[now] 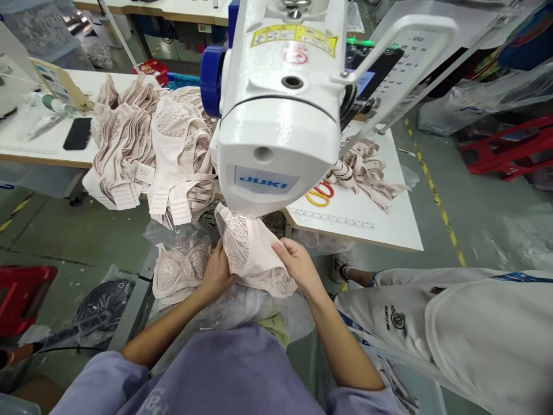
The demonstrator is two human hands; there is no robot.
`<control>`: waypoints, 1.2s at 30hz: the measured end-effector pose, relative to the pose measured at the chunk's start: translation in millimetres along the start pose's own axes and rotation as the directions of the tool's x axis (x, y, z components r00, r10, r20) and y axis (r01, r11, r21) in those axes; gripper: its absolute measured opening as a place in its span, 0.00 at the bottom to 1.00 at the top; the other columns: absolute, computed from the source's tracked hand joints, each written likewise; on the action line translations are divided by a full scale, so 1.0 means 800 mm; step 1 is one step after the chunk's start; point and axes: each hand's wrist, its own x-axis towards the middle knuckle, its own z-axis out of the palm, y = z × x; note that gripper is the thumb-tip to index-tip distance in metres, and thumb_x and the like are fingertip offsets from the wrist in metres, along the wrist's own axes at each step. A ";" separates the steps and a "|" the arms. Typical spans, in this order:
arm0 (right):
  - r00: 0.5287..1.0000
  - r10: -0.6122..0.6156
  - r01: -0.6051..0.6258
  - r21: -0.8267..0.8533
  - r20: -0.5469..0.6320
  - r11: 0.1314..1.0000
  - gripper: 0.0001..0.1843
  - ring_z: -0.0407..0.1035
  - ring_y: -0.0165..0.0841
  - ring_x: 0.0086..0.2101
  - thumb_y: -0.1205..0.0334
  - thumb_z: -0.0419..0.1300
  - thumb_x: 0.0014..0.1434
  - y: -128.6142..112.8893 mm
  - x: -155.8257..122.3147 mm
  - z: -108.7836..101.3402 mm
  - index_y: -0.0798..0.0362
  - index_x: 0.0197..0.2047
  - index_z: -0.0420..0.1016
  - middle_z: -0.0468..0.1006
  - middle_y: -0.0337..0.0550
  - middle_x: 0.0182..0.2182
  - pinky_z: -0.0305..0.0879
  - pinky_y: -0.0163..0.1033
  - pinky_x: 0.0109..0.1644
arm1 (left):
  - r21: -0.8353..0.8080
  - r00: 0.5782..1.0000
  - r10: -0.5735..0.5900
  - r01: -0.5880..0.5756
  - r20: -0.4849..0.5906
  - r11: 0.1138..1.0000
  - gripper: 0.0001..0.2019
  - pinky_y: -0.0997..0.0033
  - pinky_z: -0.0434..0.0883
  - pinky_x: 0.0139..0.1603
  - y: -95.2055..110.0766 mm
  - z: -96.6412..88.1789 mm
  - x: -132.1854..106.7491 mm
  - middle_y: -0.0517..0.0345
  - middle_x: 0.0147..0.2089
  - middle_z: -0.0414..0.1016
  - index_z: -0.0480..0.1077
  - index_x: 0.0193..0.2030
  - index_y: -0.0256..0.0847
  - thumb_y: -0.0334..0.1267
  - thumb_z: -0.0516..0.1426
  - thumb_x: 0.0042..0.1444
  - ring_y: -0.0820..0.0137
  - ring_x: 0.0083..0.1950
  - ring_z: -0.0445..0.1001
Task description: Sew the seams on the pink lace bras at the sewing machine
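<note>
A pale pink lace bra (259,245) is stretched between my two hands, its upper edge under the head of a white sewing machine (279,138). My left hand (218,270) grips the bra's left side, the fingertips partly hidden by the fabric. On the right, my right hand (298,259) pinches the band between thumb and fingers. The needle area is hidden behind the machine head. Just left of my left hand, another lace bra (177,274) lies on clear plastic.
Stacks of bras (125,144) and more bras (181,150) hang over the table's front edge. Right of the machine lie scissors (319,195), a ruler (332,219) and a heap of straps (363,164). A person in light trousers (401,314) stands close on the right. A phone (78,134) lies left.
</note>
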 end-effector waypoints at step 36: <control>0.882 -0.213 0.364 -0.319 0.421 0.875 0.19 0.71 0.41 0.52 0.48 0.54 0.68 0.050 -0.006 0.107 0.52 0.52 0.76 0.79 0.51 0.50 0.64 0.46 0.60 | 0.587 0.820 -0.564 0.409 0.101 0.699 0.18 0.69 0.56 0.32 -0.095 -0.147 -0.078 0.49 0.29 0.73 0.62 0.26 0.41 0.45 0.45 0.66 0.62 0.34 0.72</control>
